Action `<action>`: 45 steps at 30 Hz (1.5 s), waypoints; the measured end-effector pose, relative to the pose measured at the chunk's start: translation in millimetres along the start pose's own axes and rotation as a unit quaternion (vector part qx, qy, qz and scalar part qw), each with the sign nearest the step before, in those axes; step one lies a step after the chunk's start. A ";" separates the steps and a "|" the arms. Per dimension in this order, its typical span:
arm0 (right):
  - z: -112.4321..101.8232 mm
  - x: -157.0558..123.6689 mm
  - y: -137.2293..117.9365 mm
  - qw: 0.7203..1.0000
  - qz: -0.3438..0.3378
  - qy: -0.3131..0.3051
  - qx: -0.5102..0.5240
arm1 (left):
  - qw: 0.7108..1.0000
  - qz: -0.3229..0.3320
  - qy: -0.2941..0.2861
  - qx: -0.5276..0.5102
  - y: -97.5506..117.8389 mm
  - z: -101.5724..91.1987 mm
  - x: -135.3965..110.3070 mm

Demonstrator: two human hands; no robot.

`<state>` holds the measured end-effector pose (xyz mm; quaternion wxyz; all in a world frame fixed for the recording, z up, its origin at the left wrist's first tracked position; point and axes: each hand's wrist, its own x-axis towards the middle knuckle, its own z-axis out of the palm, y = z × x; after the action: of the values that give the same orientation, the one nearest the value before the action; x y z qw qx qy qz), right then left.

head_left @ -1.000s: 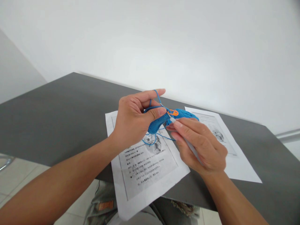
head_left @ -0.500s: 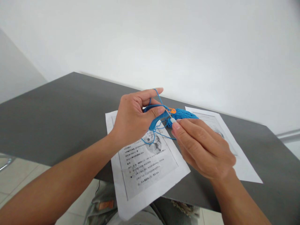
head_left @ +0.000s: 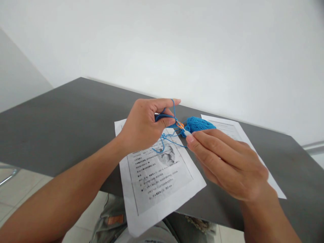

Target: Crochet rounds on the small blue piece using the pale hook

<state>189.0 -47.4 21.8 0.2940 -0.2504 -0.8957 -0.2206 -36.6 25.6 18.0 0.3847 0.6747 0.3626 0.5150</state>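
My left hand (head_left: 144, 125) pinches a small blue crochet piece (head_left: 164, 117) between thumb and fingers, with blue yarn looped over its raised forefinger. An orange stitch marker (head_left: 180, 125) hangs at the piece's edge. My right hand (head_left: 227, 165) is closed around a white-handled crochet hook (head_left: 187, 132), its tip at the stitch beside the marker. Just behind the hook lies a ball of blue yarn (head_left: 199, 124), and loose strands trail down onto the printed sheet (head_left: 157, 179) below.
Both hands work above a dark grey table (head_left: 63, 125) that ends at a white wall. A second printed sheet (head_left: 235, 131) lies to the right, partly under my right hand. My grey trousers and a tiled floor show below the table's near edge.
My right hand has rolled over, knuckles up, hiding the hook's handle. The crochet piece has turned in my left hand and shows less. The orange marker now sits closer to my left thumb.
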 end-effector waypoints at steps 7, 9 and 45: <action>-2.8 -3.6 3.1 0.979 0.122 0.114 0.121 | 0.996 0.045 -0.076 0.009 -0.8 -5.3 0.3; -1.5 -5.7 4.0 0.961 0.162 0.133 0.180 | 0.996 0.035 -0.078 -0.008 -0.6 -5.9 0.1; 64.0 6.1 -32.3 0.929 0.245 0.246 0.125 | 0.941 -0.109 0.047 -0.318 -5.6 33.3 -18.6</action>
<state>139.4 -35.7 -29.0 0.5793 -0.3613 -0.7260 -0.0828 -8.5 6.7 -0.5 0.6153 0.4485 0.2689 0.5899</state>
